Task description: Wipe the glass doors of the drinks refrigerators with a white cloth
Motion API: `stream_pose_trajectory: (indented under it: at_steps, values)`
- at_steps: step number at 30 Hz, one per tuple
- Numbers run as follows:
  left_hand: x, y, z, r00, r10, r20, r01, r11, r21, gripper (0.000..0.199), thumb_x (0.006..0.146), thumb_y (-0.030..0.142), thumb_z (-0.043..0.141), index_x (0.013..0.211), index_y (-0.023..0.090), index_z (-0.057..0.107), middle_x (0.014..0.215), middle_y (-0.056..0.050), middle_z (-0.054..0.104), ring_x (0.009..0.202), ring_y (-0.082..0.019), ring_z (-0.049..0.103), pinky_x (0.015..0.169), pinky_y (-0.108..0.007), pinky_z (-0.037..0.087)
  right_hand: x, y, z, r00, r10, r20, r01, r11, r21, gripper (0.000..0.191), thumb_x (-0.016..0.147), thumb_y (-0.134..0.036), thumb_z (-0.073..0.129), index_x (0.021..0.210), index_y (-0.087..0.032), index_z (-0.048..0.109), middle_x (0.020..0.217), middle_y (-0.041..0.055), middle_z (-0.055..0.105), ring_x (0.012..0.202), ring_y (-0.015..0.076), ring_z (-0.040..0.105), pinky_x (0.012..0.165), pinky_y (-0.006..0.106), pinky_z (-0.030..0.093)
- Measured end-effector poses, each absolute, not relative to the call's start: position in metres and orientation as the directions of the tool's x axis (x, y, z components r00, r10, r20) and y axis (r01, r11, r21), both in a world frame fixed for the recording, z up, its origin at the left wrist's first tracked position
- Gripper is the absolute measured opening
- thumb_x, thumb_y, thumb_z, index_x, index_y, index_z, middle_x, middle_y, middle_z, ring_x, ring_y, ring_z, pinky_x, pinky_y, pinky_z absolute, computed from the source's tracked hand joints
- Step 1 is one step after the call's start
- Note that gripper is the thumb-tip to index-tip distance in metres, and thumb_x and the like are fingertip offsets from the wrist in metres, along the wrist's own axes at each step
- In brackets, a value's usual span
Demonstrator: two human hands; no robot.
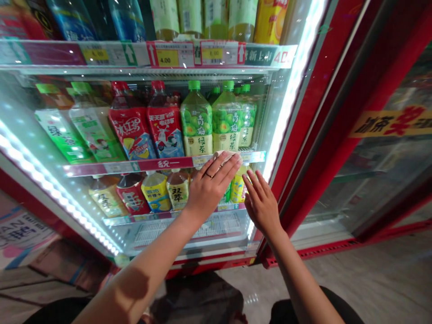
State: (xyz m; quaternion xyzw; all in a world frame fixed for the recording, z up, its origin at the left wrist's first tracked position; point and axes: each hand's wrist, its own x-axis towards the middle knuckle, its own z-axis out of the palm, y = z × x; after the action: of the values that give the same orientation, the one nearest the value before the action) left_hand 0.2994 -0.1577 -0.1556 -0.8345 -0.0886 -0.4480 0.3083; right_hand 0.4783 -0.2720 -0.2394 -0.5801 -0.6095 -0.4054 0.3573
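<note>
My left hand (211,180), with a ring on one finger, reaches up to the middle shelf's price strip (164,164). Beneath its outstretched fingers a white cloth (225,155) is pressed flat, apparently against the glass front; most of it is hidden by the hand. Lower and to the right, my right hand (263,202) has its fingers stretched out and holds nothing. It is near the right side of the lit drinks fridge; whether it touches the glass I cannot tell. Green-capped tea bottles (197,119) stand just above the left hand, behind the glass.
Red-capped tea bottles (165,121) and a lower row with a yellow-labelled bottle (155,191) fill the shelves. An upper price strip (168,54) crosses above. A red frame (303,130) separates a second glass-fronted cooler (381,166). Cardboard boxes (64,265) stand at lower left on tiled floor.
</note>
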Motion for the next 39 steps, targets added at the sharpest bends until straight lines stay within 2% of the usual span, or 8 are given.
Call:
stream_pose_trajectory:
  at_steps: [6,11,15,19,22,29,35,39]
  values:
    - [0.323,-0.171,-0.136,0.623,-0.041,0.781,0.416,-0.828,-0.375,0.067,0.107,0.011,0.043,0.172,0.02,0.031,0.176,0.0,0.041,0.168,-0.019,0.029,0.139,-0.037,0.032,0.477,-0.271,-0.238,-0.1,0.366,0.925,0.994,0.001,0.106,0.086,0.1,-0.003,0.051,0.176,-0.028,0.019,0.171,0.0088,0.048,0.165,0.027,0.033,0.131,0.051,0.044]
    - [0.314,-0.164,-0.156,0.636,-0.141,0.758,0.373,-0.804,-0.463,0.07,0.106,0.012,0.052,0.173,0.021,0.03,0.175,-0.002,0.043,0.166,-0.02,0.034,0.138,-0.037,0.034,0.476,-0.272,-0.237,-0.11,0.365,0.925,0.992,-0.02,0.126,0.085,0.1,-0.004,0.05,0.176,-0.027,0.02,0.171,0.0084,0.048,0.164,0.0271,0.035,0.13,0.052,0.046]
    - [0.298,-0.154,-0.163,0.615,-0.191,0.765,0.376,-0.782,-0.497,0.066,0.107,0.012,0.053,0.17,0.022,0.037,0.172,0.0,0.047,0.163,-0.018,0.039,0.138,-0.036,0.032,0.475,-0.273,-0.237,-0.092,0.376,0.922,0.993,-0.031,0.112,0.085,0.1,-0.006,0.05,0.176,-0.029,0.019,0.171,0.0072,0.048,0.164,0.0265,0.037,0.129,0.052,0.047]
    - [0.301,-0.159,-0.148,0.574,-0.138,0.807,0.438,-0.781,-0.445,0.058,0.108,0.012,0.048,0.166,0.02,0.045,0.17,0.002,0.05,0.162,-0.018,0.041,0.139,-0.034,0.03,0.473,-0.273,-0.235,-0.095,0.37,0.924,0.993,-0.03,0.114,0.085,0.1,-0.005,0.051,0.176,-0.027,0.02,0.17,0.0083,0.049,0.164,0.0261,0.037,0.13,0.05,0.047]
    - [0.308,-0.165,-0.145,0.564,-0.109,0.818,0.449,-0.791,-0.415,0.058,0.108,0.011,0.047,0.166,0.02,0.045,0.171,0.002,0.048,0.163,-0.019,0.039,0.139,-0.035,0.03,0.47,-0.274,-0.232,-0.097,0.364,0.926,0.994,-0.017,0.111,0.084,0.101,-0.006,0.05,0.176,-0.029,0.02,0.171,0.0066,0.049,0.163,0.0265,0.039,0.129,0.052,0.047]
    - [0.29,-0.153,-0.173,0.611,-0.175,0.772,0.368,-0.801,-0.473,0.064,0.107,0.012,0.052,0.169,0.021,0.038,0.17,-0.001,0.049,0.164,-0.017,0.038,0.14,-0.036,0.028,0.46,-0.278,-0.223,-0.151,0.35,0.924,0.988,0.04,0.147,0.081,0.102,-0.007,0.051,0.175,-0.033,0.024,0.169,0.005,0.051,0.161,0.0268,0.043,0.126,0.051,0.051]
    - [0.289,-0.15,-0.151,0.49,-0.109,0.865,0.438,-0.827,-0.353,0.066,0.106,0.005,0.046,0.17,0.022,0.037,0.167,0.001,0.054,0.164,-0.016,0.036,0.14,-0.036,0.027,0.455,-0.276,-0.221,-0.165,0.322,0.932,0.986,0.078,0.147,0.081,0.1,-0.003,0.052,0.173,-0.029,0.029,0.168,0.0071,0.052,0.16,0.0263,0.044,0.126,0.05,0.051]
    - [0.294,-0.153,-0.15,0.501,-0.132,0.855,0.455,-0.801,-0.39,0.059,0.108,0.01,0.048,0.166,0.02,0.044,0.168,0.002,0.053,0.164,-0.018,0.038,0.141,-0.036,0.028,0.453,-0.272,-0.222,-0.156,0.325,0.933,0.987,0.073,0.14,0.081,0.099,-0.002,0.053,0.173,-0.026,0.03,0.168,0.0079,0.052,0.16,0.0265,0.043,0.128,0.05,0.049]
